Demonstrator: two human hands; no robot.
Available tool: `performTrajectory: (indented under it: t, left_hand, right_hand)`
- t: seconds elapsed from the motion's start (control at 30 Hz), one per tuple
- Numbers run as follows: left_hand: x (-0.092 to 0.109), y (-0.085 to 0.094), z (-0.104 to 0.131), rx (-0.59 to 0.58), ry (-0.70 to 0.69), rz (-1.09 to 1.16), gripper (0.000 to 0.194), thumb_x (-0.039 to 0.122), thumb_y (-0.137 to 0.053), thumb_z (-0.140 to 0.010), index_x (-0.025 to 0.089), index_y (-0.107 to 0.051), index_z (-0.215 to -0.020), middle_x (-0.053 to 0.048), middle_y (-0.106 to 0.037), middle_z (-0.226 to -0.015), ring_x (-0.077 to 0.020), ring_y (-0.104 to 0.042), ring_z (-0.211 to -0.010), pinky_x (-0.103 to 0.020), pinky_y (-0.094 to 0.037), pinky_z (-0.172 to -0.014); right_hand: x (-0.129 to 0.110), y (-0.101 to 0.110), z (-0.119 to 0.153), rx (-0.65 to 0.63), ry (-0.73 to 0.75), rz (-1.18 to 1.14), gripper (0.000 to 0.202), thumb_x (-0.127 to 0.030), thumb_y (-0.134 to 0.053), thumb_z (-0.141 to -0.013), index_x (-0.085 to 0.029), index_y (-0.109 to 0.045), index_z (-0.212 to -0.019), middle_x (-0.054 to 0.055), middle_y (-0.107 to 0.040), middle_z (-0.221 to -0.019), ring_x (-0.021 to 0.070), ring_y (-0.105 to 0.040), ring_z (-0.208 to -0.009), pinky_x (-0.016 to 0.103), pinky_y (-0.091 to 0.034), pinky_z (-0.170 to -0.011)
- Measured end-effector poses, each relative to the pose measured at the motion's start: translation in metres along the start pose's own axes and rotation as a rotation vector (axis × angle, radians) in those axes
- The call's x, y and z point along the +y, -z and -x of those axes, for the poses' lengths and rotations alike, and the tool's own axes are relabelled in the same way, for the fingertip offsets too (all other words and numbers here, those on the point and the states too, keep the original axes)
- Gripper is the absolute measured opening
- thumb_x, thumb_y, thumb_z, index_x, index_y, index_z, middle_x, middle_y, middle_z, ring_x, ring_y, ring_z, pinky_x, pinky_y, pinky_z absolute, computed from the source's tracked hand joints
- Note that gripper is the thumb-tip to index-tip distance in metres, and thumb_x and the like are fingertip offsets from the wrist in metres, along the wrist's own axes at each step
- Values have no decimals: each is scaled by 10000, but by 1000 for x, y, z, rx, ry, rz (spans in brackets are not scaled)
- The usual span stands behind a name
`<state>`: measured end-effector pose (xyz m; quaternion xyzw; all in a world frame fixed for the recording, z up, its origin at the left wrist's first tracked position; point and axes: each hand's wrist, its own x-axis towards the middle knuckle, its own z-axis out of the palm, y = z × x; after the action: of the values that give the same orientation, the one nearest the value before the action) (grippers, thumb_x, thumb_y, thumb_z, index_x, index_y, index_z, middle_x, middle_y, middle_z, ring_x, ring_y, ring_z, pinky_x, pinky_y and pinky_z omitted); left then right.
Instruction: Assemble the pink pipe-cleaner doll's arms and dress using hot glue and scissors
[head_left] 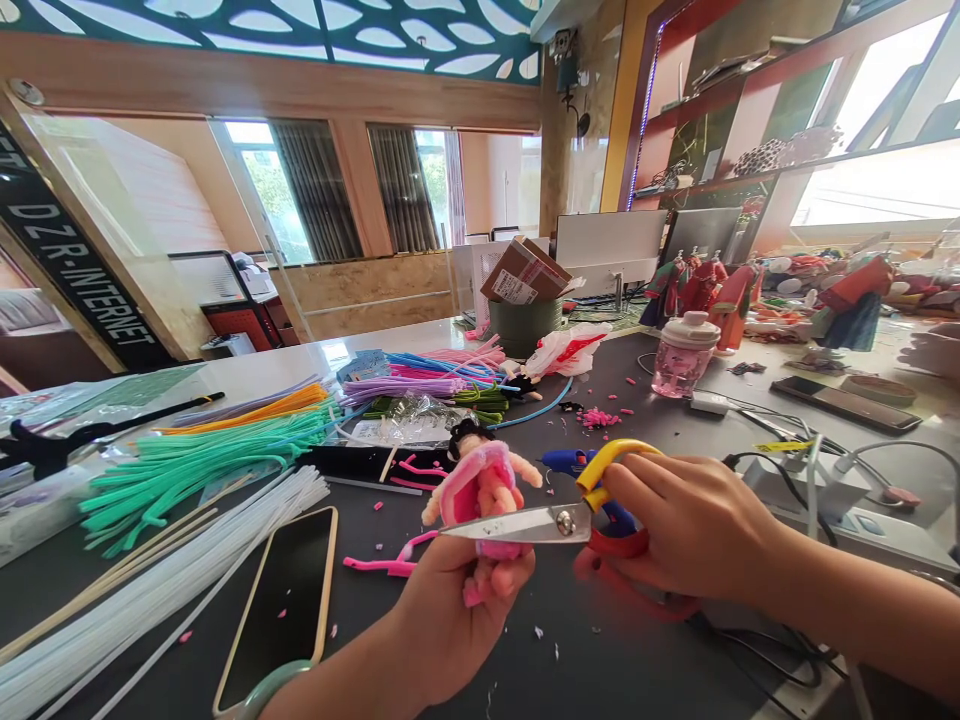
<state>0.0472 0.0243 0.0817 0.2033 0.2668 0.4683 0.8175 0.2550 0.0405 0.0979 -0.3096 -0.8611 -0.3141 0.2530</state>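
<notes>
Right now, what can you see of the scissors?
The scissors have shiny, metal-looking blades joined by a round screw, with a yellow loop and a red loop. The right hand grips the loops. The blades look nearly closed and point left, in front of the fuzzy doll; I can't tell whether they touch it.

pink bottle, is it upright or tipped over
Upright: the pink bottle stands on its base on the tabletop, its lid at the top.
</notes>
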Motion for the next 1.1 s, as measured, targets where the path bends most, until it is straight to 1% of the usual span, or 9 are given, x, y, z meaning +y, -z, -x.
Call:
performTrajectory:
  t: [0.13,0.3,0.37,0.43,0.53,0.7,0.87,0.97,1.1]
  left_hand:
    - [3,-1,0,9,12,-1,264,-7,-445,-721,100,-551,-505,10,-430,-389,-8,-350,-323,-32,-275,-295]
    - [10,-7,2,87,-71,13,310,-8,-369,-831,88,-588,-634,-3,-493,-467,-12,-399,-336,-58,-342,-324]
    - [11,-10,2,156,-88,6,315,12,-373,-865,107,-562,-631,5,-488,-468,-13,-396,-327,-69,-354,-326]
    - [11,-12,2,232,-98,9,306,36,-410,-879,126,-533,-614,23,-467,-454,-9,-384,-318,-71,-352,-322]
    - [10,-15,1,299,-129,24,247,11,-473,-850,124,-542,-641,36,-496,-483,9,-347,-303,-69,-353,-320]
    - [9,-15,2,328,-195,30,182,-3,-520,-822,134,-581,-719,76,-479,-454,8,-332,-296,-87,-373,-347]
    - [10,-15,4,348,-189,-45,172,0,-571,-761,131,-567,-650,69,-473,-427,-8,-375,-319,-113,-368,-363]
    - [11,-12,2,312,-214,-123,144,51,-658,-680,144,-551,-657,80,-503,-478,12,-326,-319,-112,-323,-361]
    - [14,1,-5,243,-275,-327,273,180,-781,-555,186,-527,-654,122,-425,-427,-2,-292,-326,-147,-329,-394]
  right_hand:
    - [4,1,1,-52,-95,-82,248,-428,-489,-849,-204,-497,-741,43,-631,-634,184,-605,-518,269,-404,-448]
    - [10,0,4,-105,-219,-144,143,-289,-516,-831,-191,-429,-889,22,-586,-685,169,-555,-516,275,-448,-471]
    - [11,-2,4,-119,-232,-168,205,-292,-559,-793,-186,-416,-893,65,-585,-781,194,-582,-638,296,-496,-566]
    - [10,-3,4,-116,-216,-136,311,-393,-612,-748,-179,-429,-880,110,-572,-845,250,-580,-770,352,-510,-661]
    - [9,-5,2,-60,-149,16,362,-527,-576,-751,-186,-467,-802,120,-551,-810,282,-549,-776,404,-487,-672]
    - [7,-2,-2,138,-30,217,425,-574,-402,-845,-210,-488,-644,67,-511,-624,220,-493,-597,331,-420,-563]
    - [6,3,-7,150,2,303,477,-582,-389,-856,-200,-522,-604,44,-520,-557,197,-490,-540,310,-381,-540]
    - [7,6,-8,144,27,316,459,-531,-388,-889,-200,-533,-606,24,-538,-538,174,-504,-527,295,-368,-542]
    - [10,8,-4,153,106,344,416,-360,-369,-953,-205,-522,-598,-13,-520,-473,136,-491,-474,279,-329,-519]
